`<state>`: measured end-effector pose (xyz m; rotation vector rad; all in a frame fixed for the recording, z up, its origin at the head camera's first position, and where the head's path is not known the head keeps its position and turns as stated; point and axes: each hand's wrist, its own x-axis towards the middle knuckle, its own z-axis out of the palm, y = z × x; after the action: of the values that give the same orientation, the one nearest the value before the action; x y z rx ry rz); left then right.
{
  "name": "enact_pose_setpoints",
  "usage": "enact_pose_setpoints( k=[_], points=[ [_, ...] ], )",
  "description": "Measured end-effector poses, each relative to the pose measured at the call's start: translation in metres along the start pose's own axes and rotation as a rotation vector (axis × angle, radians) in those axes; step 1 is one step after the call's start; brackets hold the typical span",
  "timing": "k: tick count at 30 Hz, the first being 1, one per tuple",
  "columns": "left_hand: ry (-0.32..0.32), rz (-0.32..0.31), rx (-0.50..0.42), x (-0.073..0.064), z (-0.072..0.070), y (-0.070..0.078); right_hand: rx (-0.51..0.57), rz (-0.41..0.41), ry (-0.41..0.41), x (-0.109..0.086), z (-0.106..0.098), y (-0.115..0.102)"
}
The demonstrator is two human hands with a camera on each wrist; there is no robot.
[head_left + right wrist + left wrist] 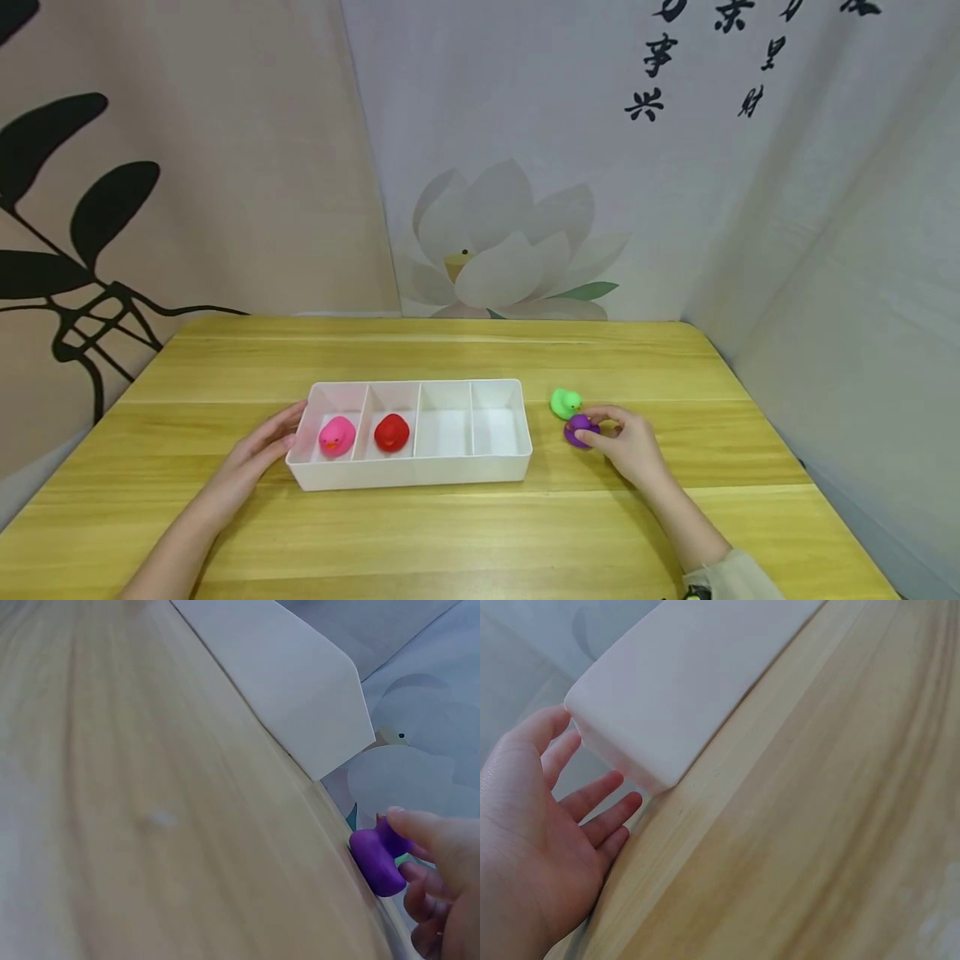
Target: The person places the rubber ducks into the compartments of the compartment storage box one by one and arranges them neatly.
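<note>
A white divided box (408, 473) sits on the wooden table. Its leftmost compartment holds a pink rubber duck (337, 437), and the one beside it a red rubber duck (392, 433); the two right compartments show bare floor. My left hand (258, 450) touches the box's left end with fingers nearly straight, as the left wrist view (551, 802) also shows. To the right of the box, my right hand (628, 443) pinches a purple rubber duck (377, 861) between thumb and fingers, low over the table. A green rubber duck (565, 403) stands just behind the purple one.
The wooden table (465, 542) reaches back to a pale curtain (300, 167) printed with a lotus, plant and dark characters. Another curtain (862, 275) hangs along the right side.
</note>
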<state>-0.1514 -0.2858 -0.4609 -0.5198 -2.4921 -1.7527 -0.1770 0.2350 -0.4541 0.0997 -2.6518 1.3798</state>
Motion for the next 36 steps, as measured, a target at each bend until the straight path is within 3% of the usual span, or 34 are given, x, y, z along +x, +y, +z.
enact_pose_setpoints(
  k=[22, 36],
  points=[
    [-0.007, -0.012, 0.009, -0.001, -0.001, -0.001, -0.074, 0.014, 0.035, -0.001, 0.004, -0.005],
    [-0.004, -0.013, 0.006, -0.001, -0.001, 0.001, -0.019, -0.01, 0.057, -0.007, -0.003, -0.023]
  ],
)
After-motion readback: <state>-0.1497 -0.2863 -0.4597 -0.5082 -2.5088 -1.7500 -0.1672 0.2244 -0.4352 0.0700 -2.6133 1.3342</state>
